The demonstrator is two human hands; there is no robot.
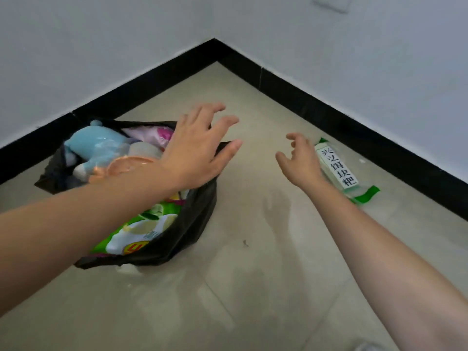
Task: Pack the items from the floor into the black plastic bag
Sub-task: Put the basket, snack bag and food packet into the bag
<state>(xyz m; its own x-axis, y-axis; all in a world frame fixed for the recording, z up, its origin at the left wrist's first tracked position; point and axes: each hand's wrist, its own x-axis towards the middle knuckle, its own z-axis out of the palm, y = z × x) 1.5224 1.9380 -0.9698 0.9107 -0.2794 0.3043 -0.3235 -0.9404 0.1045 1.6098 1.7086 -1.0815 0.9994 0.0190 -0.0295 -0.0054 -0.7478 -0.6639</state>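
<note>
Black bag (pixel 200 216), left, largely filled; one green packet (pixel 339 171) remains on the floor (pixel 253 287), right. Left hand (pixel 195 153) and right hand (pixel 301 160) spread, empty.

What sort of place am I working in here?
Probably the corner of an indoor room, perhaps a home: two plain white walls meet above a black skirting board, with a beige tiled floor below. A black plastic bag of household items lies on it.

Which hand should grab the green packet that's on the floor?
The right hand, probably: it hovers open right beside the green packet, holding nothing. The left hand is over the black plastic bag, farther away.
</note>
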